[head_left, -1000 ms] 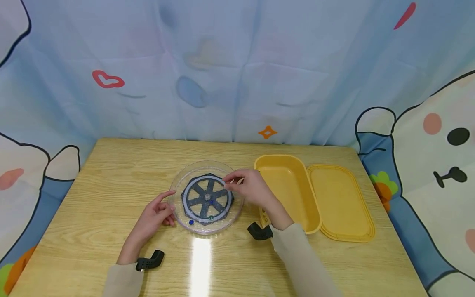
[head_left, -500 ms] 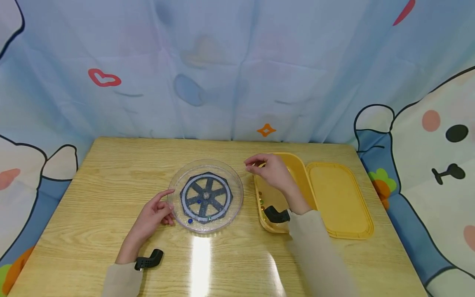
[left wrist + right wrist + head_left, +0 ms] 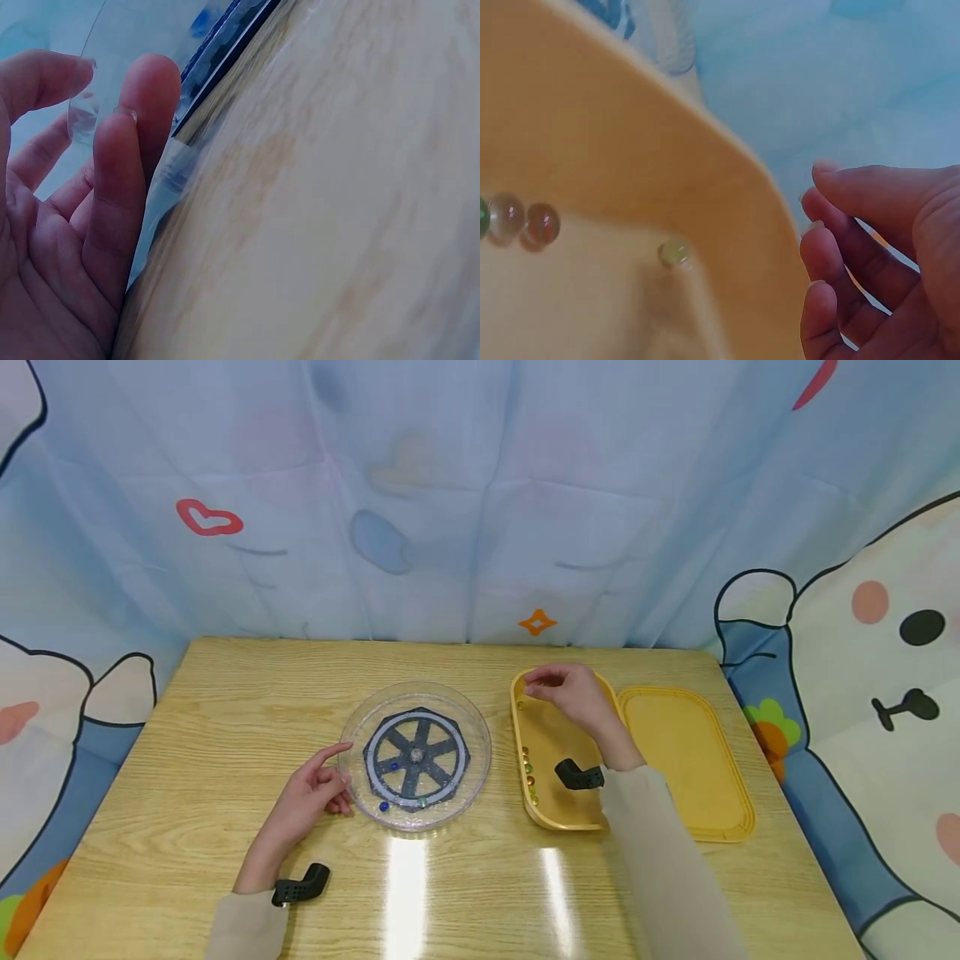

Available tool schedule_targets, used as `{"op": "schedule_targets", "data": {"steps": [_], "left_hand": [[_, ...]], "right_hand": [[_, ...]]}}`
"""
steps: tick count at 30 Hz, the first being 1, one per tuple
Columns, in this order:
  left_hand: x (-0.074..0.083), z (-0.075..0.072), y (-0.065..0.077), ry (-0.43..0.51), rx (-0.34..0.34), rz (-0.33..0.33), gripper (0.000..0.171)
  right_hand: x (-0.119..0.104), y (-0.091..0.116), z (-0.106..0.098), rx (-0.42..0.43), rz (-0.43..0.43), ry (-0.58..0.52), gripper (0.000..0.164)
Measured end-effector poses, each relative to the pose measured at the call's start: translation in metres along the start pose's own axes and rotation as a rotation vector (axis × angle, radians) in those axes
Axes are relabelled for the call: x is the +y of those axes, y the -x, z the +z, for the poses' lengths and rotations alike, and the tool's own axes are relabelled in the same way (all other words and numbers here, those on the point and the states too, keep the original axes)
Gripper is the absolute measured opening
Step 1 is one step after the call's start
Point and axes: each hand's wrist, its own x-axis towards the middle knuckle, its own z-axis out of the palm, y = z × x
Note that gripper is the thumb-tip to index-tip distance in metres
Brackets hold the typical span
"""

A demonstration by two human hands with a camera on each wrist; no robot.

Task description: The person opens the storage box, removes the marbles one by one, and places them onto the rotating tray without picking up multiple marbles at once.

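Note:
A round clear dish [image 3: 481, 727] stands on the table, with a dark spoked wheel shape [image 3: 442, 748] in its middle. One blue marble [image 3: 384, 807] sits near the dish's front edge; another blue marble [image 3: 394, 767] and a greenish marble [image 3: 423, 802] are over the wheel. My left hand [image 3: 311, 789] rests beside the dish, index finger stretched to its rim, the others loosely bent. My right hand [image 3: 573, 695] hovers over the far end of a yellow box [image 3: 551, 735], fingers loosely bent and nothing between them. A yellowish marble [image 3: 673, 253] lies in the box's corner near those fingers.
More marbles [image 3: 529, 769], several in green and brown tones, line the box's left wall. A flat yellow lid [image 3: 690, 760] lies right of the box. Behind the table's back edge hangs a blue patterned curtain [image 3: 450, 527].
My right hand has moved right, from above the dish to over the yellow box. A blue marble has shifted left across the wheel. My left hand has stayed at the dish's rim.

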Motion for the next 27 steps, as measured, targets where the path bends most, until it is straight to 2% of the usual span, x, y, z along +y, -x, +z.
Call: {"op": "schedule_targets", "data": {"steps": [12, 18, 27], "left_hand": [[0.0, 0.0, 0.0, 0.02, 0.005, -0.015, 0.049], [0.0, 0.0, 0.0, 0.021, 0.005, -0.014, 0.049], [0.0, 0.0, 0.001, 0.027, 0.004, 0.001, 0.049]], "right_hand": [[0.029, -0.015, 0.013, 0.001, 0.051, -0.014, 0.023], [0.047, -0.02, 0.024, -0.005, 0.044, 0.123, 0.024], [0.05, -0.022, 0.032, 0.023, 0.089, 0.191, 0.025]]}}
